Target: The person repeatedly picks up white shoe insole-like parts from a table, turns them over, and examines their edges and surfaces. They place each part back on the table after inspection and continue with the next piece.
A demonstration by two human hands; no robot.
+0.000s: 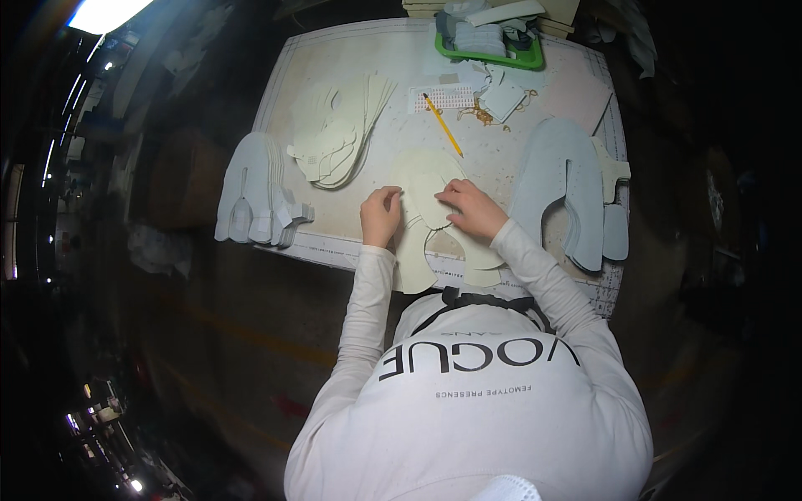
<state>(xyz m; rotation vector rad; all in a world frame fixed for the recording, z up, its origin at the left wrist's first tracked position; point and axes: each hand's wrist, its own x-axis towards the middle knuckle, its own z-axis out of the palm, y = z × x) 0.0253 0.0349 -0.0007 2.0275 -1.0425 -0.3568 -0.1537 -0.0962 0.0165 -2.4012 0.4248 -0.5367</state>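
A cream shoe-upper cutout (423, 179) lies flat on the work table (351, 58) in front of me, its two legs running toward the near edge. My left hand (381, 215) rests on its left side with fingers curled, pinching the edge. On its right side my right hand (472, 209) presses down with bent fingers. A yellow pencil (442, 125) lies just beyond the cutout, touched by neither hand.
A fanned stack of cream cutouts (341, 134) lies at the left-centre. Grey cutout stacks sit at the left edge (255, 192) and at the right (564, 188). A green tray (493, 46) with grey pieces stands at the back, with small white pieces (497, 92) near it.
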